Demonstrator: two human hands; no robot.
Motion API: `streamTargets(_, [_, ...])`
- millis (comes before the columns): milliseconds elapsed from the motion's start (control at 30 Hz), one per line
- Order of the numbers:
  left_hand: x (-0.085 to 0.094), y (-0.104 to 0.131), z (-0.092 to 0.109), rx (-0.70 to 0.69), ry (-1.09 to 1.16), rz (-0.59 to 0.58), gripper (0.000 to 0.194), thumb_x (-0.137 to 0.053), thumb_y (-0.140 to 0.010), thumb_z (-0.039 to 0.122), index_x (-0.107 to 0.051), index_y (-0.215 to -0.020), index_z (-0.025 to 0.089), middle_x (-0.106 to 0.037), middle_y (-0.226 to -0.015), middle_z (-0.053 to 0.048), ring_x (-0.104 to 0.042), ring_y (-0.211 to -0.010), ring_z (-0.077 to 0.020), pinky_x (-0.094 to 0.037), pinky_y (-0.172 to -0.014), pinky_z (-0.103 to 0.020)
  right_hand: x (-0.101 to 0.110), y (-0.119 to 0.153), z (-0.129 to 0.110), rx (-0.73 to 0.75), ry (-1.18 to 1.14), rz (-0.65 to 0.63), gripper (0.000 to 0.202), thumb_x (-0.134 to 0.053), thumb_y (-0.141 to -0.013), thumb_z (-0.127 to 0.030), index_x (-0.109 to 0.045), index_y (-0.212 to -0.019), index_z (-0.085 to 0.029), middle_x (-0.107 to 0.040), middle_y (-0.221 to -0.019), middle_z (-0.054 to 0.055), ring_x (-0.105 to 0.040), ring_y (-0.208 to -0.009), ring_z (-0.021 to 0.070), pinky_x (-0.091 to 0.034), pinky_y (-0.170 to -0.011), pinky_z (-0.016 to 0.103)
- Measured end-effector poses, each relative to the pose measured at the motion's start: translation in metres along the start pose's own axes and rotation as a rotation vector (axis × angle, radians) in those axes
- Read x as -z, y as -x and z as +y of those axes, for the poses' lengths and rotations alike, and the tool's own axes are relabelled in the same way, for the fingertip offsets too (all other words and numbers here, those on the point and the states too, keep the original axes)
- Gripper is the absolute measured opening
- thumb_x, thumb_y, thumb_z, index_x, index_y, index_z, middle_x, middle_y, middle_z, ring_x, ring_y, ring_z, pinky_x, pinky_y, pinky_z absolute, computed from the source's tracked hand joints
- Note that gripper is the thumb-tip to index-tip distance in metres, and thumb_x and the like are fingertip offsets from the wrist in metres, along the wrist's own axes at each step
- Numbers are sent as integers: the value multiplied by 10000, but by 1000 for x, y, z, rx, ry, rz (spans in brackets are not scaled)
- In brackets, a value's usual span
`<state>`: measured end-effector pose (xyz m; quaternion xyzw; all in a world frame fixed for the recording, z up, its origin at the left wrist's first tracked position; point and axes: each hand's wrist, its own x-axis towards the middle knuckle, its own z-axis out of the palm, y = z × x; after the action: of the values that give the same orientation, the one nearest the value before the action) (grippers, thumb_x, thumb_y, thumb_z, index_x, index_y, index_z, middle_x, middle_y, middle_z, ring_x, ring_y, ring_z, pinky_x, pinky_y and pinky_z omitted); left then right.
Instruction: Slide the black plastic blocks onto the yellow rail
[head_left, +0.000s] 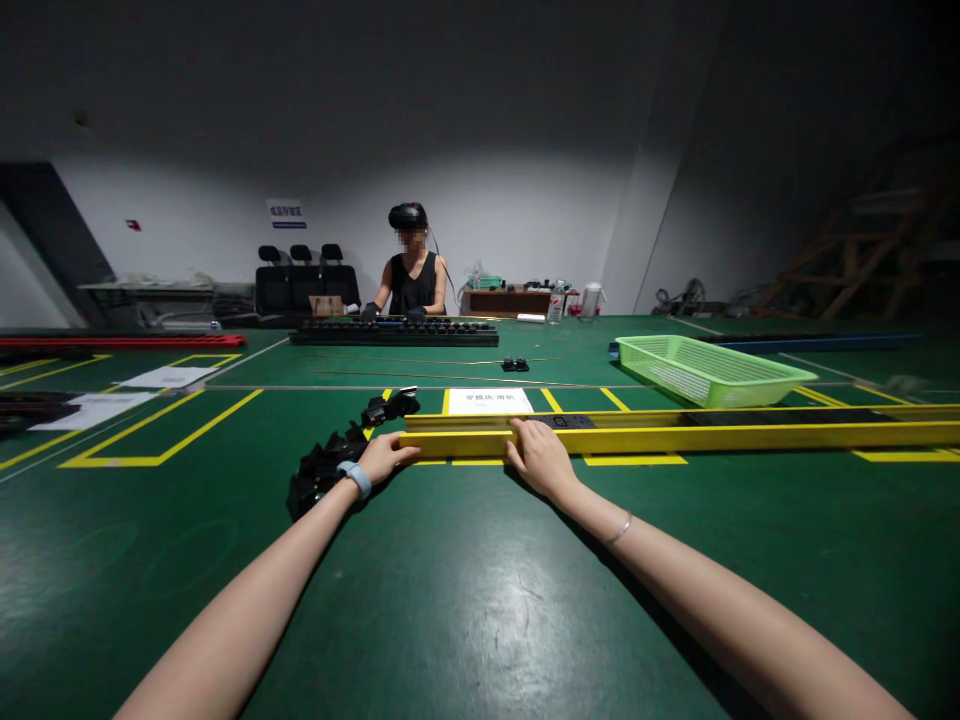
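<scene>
- Rail [480, 442]: yellow, long channel, lying on the bench [450, 580]. Left end at the left fingers, runs past the right fingers and out of view on that side.
- Left hand [382, 458]: thumb and fingers slightly apart at the rail's left end, touching it. Firm grip or light contact, cannot tell; tips partly hidden. Blue band [358, 480] on the wrist.
- Right hand [540, 458]: fingers bent over the near wall's top edge, thumb on its outer face, so the wall sits between them. Thin bracelet [620, 528] on the wrist.
- Insert [574, 422]: black, in the channel, just right of the right fingers.
- Modules [330, 460]: black, loose cluster just left of the left fingers, partly behind that hand; a few trail toward the rail's end.
- Label [491, 400]: white sheet with printed characters, beyond the rail, between the two hands' fingers.
- Small parts [515, 364]: black, beyond the label, well past the right fingers.
- Basket [712, 368]: green, mesh, beyond the rail, well right of the right fingers.
- Coworker [415, 280]: across the bench, headset on, hands at a black rack [394, 335], far beyond the left fingers.
</scene>
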<state>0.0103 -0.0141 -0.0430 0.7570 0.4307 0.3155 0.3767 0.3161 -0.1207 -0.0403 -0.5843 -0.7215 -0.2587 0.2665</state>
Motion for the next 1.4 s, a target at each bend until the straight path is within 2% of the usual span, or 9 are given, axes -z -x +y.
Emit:
streamTargets(400, [1,-1,-5,-33,35,-43,510,-640,-671,511,-662,-1015,135,-705,-985,-79,-636,-910,-248,-473,-797,-316,3,1,4,5,5,-23,372,-384,-899,-315,-486,-1201,-123,-598,-991,114,-515,-969,226,-378,-889,361])
streamTargets(933, [-1,-6,-14,-22,-35,1,528,-640,-655,534,-675,-995,132,-709,-945,-80,-634,-882,-249,-476,-752,-305,2,0,3,2,21,-27,369,-377,-905,-318,-479,-1198,-117,-594,-991,115,-513,-964,234,-374,-892,361])
streamTargets(1400, [1,-5,-13,-44,-32,-17,508,-634,-676,514,-674,-1012,136,-708,-960,-86,-639,-869,-244,-477,-748,-305,0,0,2,6,47,-7,369,-355,-919,-347,-498,-1170,-118,-595,-972,113,-507,-954,229,-370,-883,356])
